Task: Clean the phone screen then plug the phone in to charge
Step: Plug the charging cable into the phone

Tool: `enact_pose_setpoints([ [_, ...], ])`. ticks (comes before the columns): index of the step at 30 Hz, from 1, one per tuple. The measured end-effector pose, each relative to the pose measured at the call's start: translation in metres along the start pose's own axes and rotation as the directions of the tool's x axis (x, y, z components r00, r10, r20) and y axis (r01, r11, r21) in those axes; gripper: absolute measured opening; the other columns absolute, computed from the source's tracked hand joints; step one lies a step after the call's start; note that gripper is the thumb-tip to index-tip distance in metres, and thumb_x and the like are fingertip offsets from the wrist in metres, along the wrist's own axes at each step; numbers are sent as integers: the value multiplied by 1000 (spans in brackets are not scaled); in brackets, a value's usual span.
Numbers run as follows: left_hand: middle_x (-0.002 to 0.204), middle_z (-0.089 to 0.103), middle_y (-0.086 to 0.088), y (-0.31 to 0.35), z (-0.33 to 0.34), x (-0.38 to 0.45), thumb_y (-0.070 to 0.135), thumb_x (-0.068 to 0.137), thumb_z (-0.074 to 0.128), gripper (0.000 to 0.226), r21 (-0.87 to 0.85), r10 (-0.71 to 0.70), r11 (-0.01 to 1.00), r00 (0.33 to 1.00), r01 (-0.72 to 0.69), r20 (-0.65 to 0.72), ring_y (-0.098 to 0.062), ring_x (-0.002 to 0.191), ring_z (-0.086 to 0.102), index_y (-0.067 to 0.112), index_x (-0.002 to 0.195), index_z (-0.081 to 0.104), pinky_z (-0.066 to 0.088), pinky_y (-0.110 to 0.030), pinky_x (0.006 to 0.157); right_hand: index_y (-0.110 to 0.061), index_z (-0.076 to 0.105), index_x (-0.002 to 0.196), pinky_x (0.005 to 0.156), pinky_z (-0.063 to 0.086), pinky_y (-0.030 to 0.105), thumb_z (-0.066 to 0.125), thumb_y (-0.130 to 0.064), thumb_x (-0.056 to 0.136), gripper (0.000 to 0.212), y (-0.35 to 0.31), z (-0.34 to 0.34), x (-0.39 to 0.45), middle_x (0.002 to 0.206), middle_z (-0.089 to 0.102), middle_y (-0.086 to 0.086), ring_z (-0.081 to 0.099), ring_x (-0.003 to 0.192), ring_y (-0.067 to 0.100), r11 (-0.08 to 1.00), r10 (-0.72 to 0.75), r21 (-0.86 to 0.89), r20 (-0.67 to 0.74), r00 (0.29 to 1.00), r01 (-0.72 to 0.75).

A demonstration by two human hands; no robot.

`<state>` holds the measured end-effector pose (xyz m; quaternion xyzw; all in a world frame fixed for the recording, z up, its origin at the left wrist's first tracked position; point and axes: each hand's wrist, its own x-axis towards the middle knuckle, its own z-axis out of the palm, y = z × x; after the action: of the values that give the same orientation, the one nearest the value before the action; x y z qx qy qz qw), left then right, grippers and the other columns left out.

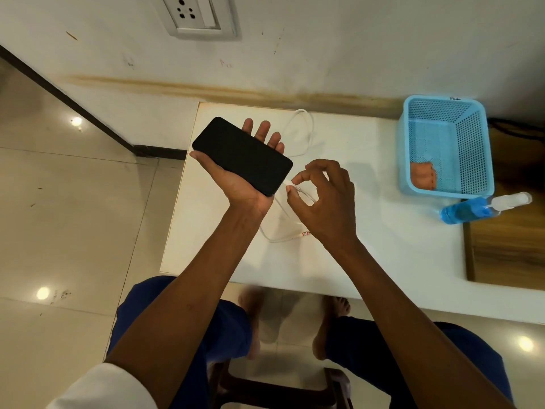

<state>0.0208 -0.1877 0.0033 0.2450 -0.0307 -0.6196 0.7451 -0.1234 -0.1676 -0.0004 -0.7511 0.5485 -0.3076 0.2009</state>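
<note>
White table [383, 231] below — left hand [236, 178] cups the phone [242, 155], right hand [321, 196] pinches the cable [298, 188] plug at its near end — port hidden.

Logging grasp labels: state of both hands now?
Left hand: holds the phone, screen up.
Right hand: pinches the cable plug at the phone's end.

White table [368, 255] with cable [306, 134], blue basket [413, 160], spray bottle [472, 211].
</note>
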Motion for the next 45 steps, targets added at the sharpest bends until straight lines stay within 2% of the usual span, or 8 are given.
enact_pose_setpoints([
  [6,127,58,-16,1,0,-1,86,85,16,96,2,-3,1000,1000,3,-2,-35,110,59,13,139,47,32,-52,113,-22,67,91,83,46,37,68,-42,83,22,-1,0,0,116,61,-2,57,107,19,1000,-12,-28,-9,1000,12],
  [12,125,59,-16,1,3,-2,88,82,18,98,14,-2,1000,1000,2,-19,-34,106,59,12,137,47,44,-47,99,-21,67,90,84,47,39,67,-41,82,22,-2,0,0,117,61,-1,58,107,20,1000,0,-25,-6,1000,0],
  [19,131,56,-17,4,2,-2,88,82,16,100,20,0,1000,1000,0,-20,-37,115,55,12,140,47,36,-51,110,-23,67,100,84,47,40,65,-47,83,30,-4,-5,1,119,61,-4,56,110,19,1000,1,-8,46,999,-1],
  [25,128,59,-16,2,3,-3,87,83,16,99,44,-9,999,1000,10,-29,-34,108,60,12,140,47,43,-49,101,-20,66,94,85,48,39,65,-44,82,27,-6,-3,1,118,62,-1,58,108,20,1000,-8,-2,22,1000,8],
  [38,128,60,-16,0,0,-2,88,83,16,100,57,-12,998,999,15,-48,-35,110,60,12,141,46,42,-50,105,-21,68,92,84,49,41,69,-42,82,24,-2,0,0,116,63,-1,58,107,20,999,-23,-42,6,1000,23],
  [40,132,58,-17,2,-1,-1,88,83,16,101,56,-17,998,999,20,-51,-37,116,58,12,144,45,38,-51,110,-23,67,97,85,48,39,66,-45,84,26,1,-4,3,116,62,-5,57,109,17,1000,-7,2,23,1000,7],
  [42,137,56,-18,3,0,-1,89,82,17,104,52,-33,998,998,36,-50,-39,123,55,12,147,43,36,-52,111,-25,65,105,90,48,36,62,-47,87,29,4,-10,7,116,62,-11,56,109,12,991,64,119,27,998,-67],
  [45,143,54,-17,3,1,0,89,81,18,104,70,-55,996,996,60,-70,-39,129,53,13,148,43,38,-51,112,-30,61,117,91,48,24,62,-41,91,29,8,-16,12,117,61,-18,57,107,3,947,165,265,88,982,-183],
])
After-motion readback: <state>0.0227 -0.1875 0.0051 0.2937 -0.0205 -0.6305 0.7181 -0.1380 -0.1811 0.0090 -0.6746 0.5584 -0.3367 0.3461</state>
